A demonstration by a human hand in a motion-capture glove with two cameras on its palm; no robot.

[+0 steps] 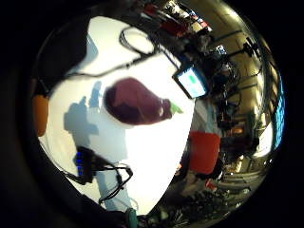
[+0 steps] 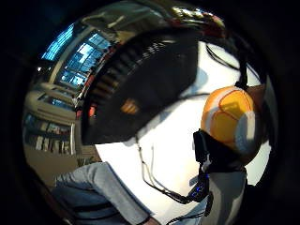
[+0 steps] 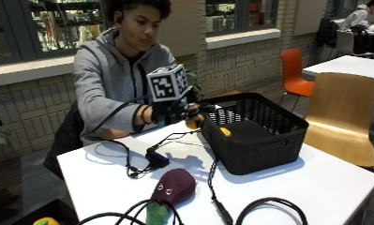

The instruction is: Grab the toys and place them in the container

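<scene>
In the outside view my gloved right hand (image 3: 169, 112) is raised above the table beside the left rim of the black woven basket (image 3: 261, 145). Its fingers curl round an orange and yellow toy (image 3: 192, 123), which hangs just outside the rim. The thumb side palm view shows that toy (image 2: 229, 117) close to the palm, with the basket (image 2: 140, 89) beyond it. A purple eggplant plush toy (image 3: 173, 186) with a green stem lies on the white table (image 3: 299, 187) in front of the basket, and it also appears in the little finger side palm view as the eggplant (image 1: 135, 102). A small yellow piece (image 3: 225, 131) lies inside the basket.
Black cables (image 3: 214, 187) loop across the table around the eggplant. A yellow and green object (image 3: 46, 221) peeks over the table's near left corner. A wooden chair (image 3: 342, 117) stands right of the basket. The person's grey sleeve (image 3: 108, 117) rests at the table's far edge.
</scene>
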